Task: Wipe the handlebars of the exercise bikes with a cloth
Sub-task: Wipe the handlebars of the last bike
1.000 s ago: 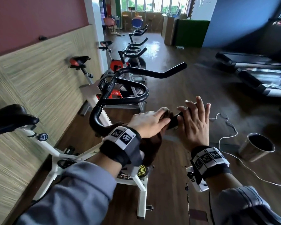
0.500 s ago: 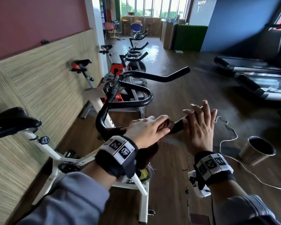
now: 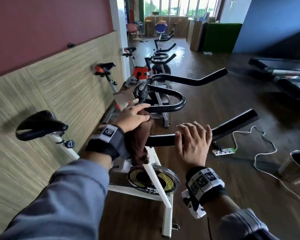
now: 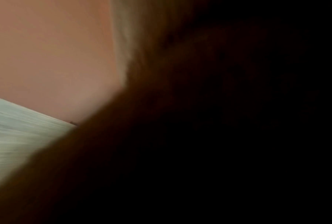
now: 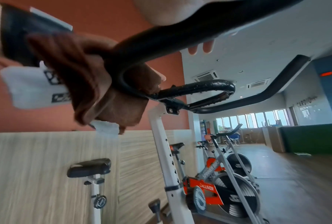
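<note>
The nearest exercise bike's black handlebar [image 3: 161, 140] runs from a bend at the left out to a raised end at the right. My left hand [image 3: 137, 114] grips a brown cloth [image 3: 139, 141] wrapped round the bend of the bar, and the cloth's loose end hangs down. My right hand [image 3: 192, 134] holds the same arm farther right, fingers curled over it. In the right wrist view the cloth [image 5: 80, 72] bunches round the handlebar [image 5: 180, 37], and my right fingertips [image 5: 192, 49] show past the bar. The left wrist view is dark and blurred.
The bike's saddle [image 3: 40, 123] is at the left by the panelled wall [image 3: 42, 87]. More bikes [image 3: 156, 94] stand in a row ahead. On the floor to the right lie a power strip [image 3: 223, 151] with white cable and a metal bin [image 3: 298, 167]. Treadmills [image 3: 284, 78] stand far right.
My left hand has slid the cloth back along the bar from beside my right hand to the bend. The right hand's fingers have curled over the bar.
</note>
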